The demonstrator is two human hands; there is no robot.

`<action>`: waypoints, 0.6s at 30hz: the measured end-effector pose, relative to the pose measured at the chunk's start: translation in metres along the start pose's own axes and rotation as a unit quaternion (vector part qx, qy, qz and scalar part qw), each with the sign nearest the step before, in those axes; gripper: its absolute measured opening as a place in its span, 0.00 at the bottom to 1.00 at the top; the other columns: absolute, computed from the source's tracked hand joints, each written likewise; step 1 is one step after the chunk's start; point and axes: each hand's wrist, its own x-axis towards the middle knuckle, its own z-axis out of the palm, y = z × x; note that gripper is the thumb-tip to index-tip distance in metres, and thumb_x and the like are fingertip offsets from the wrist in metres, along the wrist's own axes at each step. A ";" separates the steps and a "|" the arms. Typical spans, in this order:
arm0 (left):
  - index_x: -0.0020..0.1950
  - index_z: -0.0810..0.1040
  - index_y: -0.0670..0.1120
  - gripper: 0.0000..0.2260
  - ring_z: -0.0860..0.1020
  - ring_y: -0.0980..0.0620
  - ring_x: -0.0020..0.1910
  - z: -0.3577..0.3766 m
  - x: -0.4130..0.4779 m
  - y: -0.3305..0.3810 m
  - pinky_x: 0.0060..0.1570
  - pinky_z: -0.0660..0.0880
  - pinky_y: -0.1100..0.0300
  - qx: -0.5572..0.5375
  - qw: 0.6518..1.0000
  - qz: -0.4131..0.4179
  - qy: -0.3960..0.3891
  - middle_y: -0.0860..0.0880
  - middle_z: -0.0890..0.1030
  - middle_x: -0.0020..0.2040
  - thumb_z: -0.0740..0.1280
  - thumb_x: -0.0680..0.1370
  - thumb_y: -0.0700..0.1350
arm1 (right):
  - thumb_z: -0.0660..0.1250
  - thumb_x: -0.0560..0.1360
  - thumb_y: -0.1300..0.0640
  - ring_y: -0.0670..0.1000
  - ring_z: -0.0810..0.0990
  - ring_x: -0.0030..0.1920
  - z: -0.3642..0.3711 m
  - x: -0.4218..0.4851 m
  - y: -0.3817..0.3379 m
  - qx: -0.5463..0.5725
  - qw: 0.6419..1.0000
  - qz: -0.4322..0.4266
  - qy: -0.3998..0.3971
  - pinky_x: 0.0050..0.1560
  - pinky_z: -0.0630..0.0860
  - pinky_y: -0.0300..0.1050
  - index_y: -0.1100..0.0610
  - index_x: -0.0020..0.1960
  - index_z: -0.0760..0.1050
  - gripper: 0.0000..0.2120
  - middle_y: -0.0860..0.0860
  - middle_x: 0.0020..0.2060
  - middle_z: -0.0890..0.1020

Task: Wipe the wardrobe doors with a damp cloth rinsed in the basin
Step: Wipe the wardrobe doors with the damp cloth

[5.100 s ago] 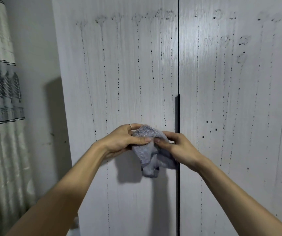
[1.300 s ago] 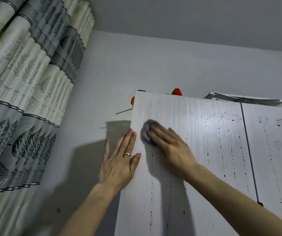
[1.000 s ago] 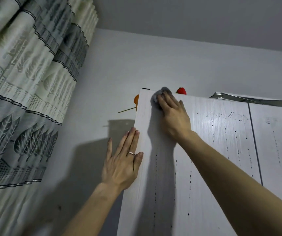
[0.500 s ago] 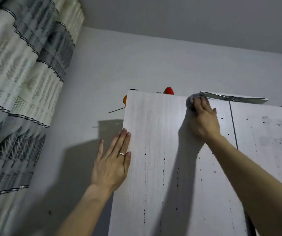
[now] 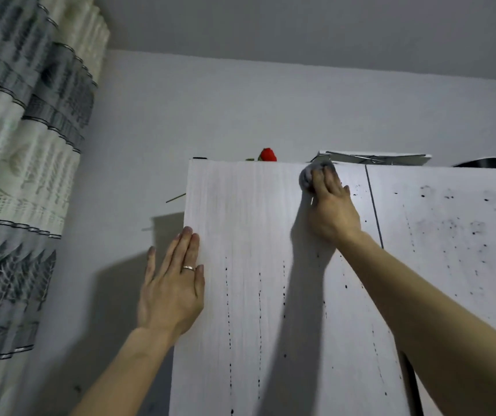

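— Where is the cloth?
— The grey terry cloth is wadded into a small soft lump at the top edge of the left wardrobe door, near its upper right corner. It is close to the seam with the right door. The right hand presses it against the panel, fingers laid almost straight over it rather than wrapped round.
— And the other hand?
— The left hand lies open and flat on the door's left edge, holding nothing. A thin metal ring sits on one finger.
— The surface?
— White, with fine vertical grain. Dotted black drip lines run lower down, and the right door is speckled black. A pleated, leaf-patterned curtain hangs at the left.
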 end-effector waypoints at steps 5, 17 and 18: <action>0.79 0.63 0.49 0.27 0.53 0.49 0.80 -0.025 0.024 0.047 0.78 0.42 0.44 -0.066 0.997 -0.042 -0.008 0.49 0.60 0.80 0.50 0.78 0.50 | 0.53 0.82 0.60 0.51 0.47 0.81 0.018 -0.074 -0.002 0.010 0.992 -0.125 -0.017 0.80 0.47 0.53 0.54 0.81 0.55 0.28 0.52 0.81 0.53; 0.82 0.49 0.56 0.25 0.49 0.51 0.81 -0.025 0.065 0.152 0.77 0.44 0.39 -0.006 0.993 0.037 -0.109 0.54 0.47 0.82 0.47 0.84 0.55 | 0.57 0.79 0.66 0.47 0.46 0.81 -0.025 0.017 0.059 -0.004 0.998 -0.055 -0.032 0.79 0.43 0.54 0.52 0.81 0.55 0.31 0.51 0.81 0.51; 0.82 0.48 0.56 0.25 0.48 0.51 0.81 -0.025 0.064 0.154 0.77 0.44 0.39 -0.008 0.993 0.032 -0.111 0.54 0.47 0.82 0.47 0.84 0.56 | 0.57 0.79 0.66 0.48 0.47 0.81 -0.021 0.010 0.061 0.016 0.999 -0.047 -0.020 0.79 0.44 0.55 0.51 0.81 0.55 0.32 0.51 0.81 0.51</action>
